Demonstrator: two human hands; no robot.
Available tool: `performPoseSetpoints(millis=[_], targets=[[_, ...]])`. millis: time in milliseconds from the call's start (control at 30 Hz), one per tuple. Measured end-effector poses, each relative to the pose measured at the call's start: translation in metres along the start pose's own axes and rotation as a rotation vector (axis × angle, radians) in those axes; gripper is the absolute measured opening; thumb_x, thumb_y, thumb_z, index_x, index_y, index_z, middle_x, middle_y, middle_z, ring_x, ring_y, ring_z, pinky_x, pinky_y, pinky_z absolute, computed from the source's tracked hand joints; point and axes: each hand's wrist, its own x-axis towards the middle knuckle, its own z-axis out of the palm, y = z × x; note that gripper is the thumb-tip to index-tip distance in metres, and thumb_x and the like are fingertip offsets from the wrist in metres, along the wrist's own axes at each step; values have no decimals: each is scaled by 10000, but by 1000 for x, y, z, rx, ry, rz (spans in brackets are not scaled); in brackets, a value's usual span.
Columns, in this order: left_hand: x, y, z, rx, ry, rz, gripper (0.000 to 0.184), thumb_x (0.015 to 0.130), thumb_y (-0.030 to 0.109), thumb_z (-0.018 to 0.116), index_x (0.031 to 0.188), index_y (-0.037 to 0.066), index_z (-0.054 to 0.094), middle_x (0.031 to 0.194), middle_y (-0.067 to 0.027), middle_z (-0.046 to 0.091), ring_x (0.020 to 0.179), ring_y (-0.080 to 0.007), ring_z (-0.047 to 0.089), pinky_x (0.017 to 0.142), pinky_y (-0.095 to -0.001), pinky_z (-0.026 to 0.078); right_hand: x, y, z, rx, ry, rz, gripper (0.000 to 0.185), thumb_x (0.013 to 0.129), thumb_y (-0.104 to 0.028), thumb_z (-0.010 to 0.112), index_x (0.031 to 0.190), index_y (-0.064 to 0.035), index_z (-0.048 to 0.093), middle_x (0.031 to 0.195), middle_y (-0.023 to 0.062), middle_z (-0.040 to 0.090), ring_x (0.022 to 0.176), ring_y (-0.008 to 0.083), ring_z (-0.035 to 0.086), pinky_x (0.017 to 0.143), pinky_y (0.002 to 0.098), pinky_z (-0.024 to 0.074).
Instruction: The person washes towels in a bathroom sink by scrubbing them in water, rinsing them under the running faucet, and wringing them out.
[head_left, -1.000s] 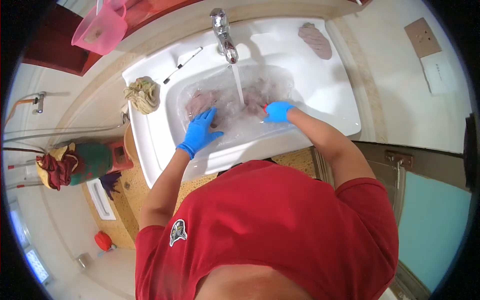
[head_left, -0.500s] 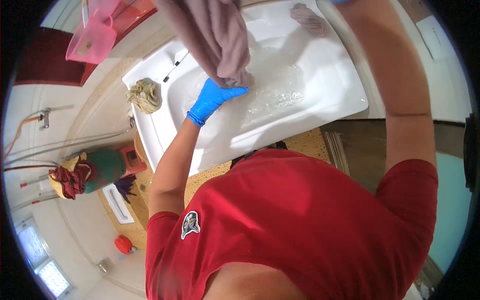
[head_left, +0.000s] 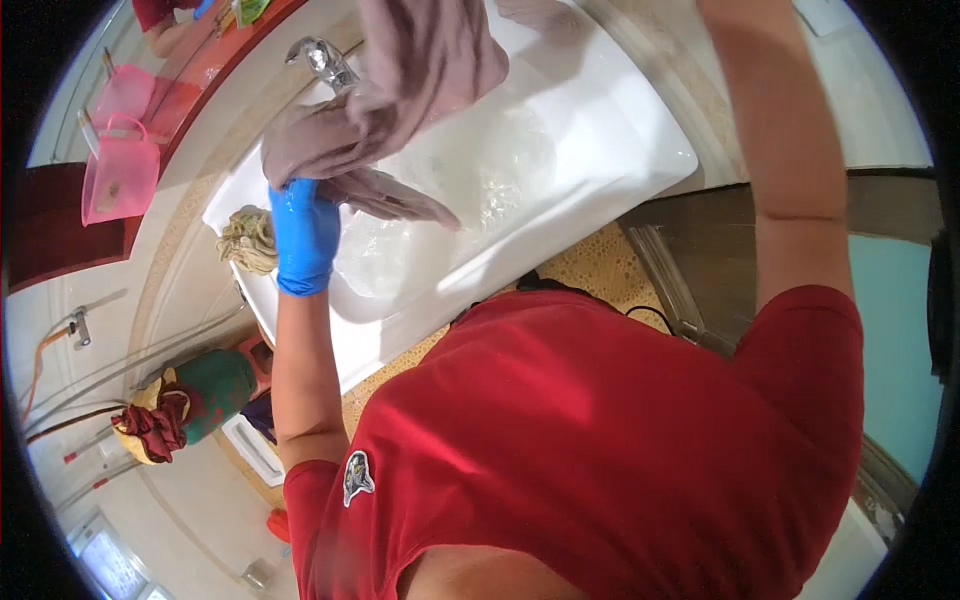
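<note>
A wet mauve cloth (head_left: 400, 90) hangs in folds over the white sink (head_left: 620, 120), running past the top edge of the view. My left hand (head_left: 305, 235), in a blue glove, is closed on its lower left part. My right arm stretches up and out of the top of the view, so that hand is hidden. Below the cloth, water (head_left: 470, 190) stands in the basin. The chrome faucet (head_left: 325, 65) is partly behind the cloth. A second mauve cloth (head_left: 540, 12) lies on the sink's far rim.
A crumpled yellowish cloth (head_left: 248, 240) sits on the sink's left ledge. Pink mugs (head_left: 120, 180) are by the red-framed mirror at upper left. A green cylinder (head_left: 218, 390) topped with cloths stands at the lower left. A wall tap (head_left: 78, 328) is at the left.
The mauve cloth has come up out of the water. My left hand has closed on it and shifted left; my right hand has risen out of view. The view has turned.
</note>
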Motion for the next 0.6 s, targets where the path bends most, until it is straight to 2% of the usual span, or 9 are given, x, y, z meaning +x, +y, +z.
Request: performPoseSetpoints(millis=[67,133,200,267,367,467,500,533,600], targets=[[3,16,3,312,-35,140,317,818,59,523,1128,-8,529,997,-71,589,887,-146,556,768,-260,453,-5,36,27,3,-43,70,298,806,-367,622,887,-83,667,714,15,611,629,91,578,560,230,483],[4,21,7,366,-35,145,327,799,48,551,1121,-10,536,996,-70,599,885,-137,563,773,-254,454,-4,80,62,4,-121,166,299,802,-372,625,885,-88,669,714,12,610,632,91,577,563,232,483],[4,19,19,159,8,4,348,777,41,589,1117,-13,540,1001,-71,608,890,-125,567,788,-252,452,-7,123,102,170,-287,256,424,765,-437,623,947,-54,636,690,93,619,559,151,545,524,282,482],[7,14,26,237,-2,-21,366,751,39,628,1105,-15,553,997,-70,620,886,-121,575,787,-253,460,-7,172,142,124,-324,279,510,726,-425,657,1053,-38,602,848,146,633,714,224,600,683,335,500],[10,-15,25,213,1,-101,360,747,29,628,1098,-14,559,982,-68,628,874,-123,582,778,-257,468,-6,195,158,-385,-365,155,656,681,-386,696,1192,-21,503,1040,193,593,911,296,592,843,372,455],[13,-53,19,278,-5,-77,336,741,16,628,1072,-4,570,962,-61,631,863,-114,577,753,-260,477,-8,187,182,42,-137,-149,737,681,-354,697,1281,-34,411,1136,199,551,999,329,563,887,395,436],[10,-62,24,314,9,-80,340,723,36,645,1054,0,573,957,-81,628,864,-144,588,762,-279,477,-9,182,200,33,-47,-319,777,685,-355,691,1317,-55,353,1135,210,549,1001,347,553,889,398,429],[8,-69,32,348,29,-77,346,705,56,662,1036,5,575,952,-102,625,865,-175,598,771,-299,478,-12,173,214,98,-57,-170,754,694,-349,683,1309,-54,363,1128,213,551,1000,351,552,880,401,431],[6,-81,36,698,3,-24,400,656,114,699,1020,11,571,958,-162,597,892,-275,591,803,-350,466,-15,160,239,214,-92,121,708,712,-337,668,1294,-53,382,1113,219,557,996,360,551,864,405,434]])
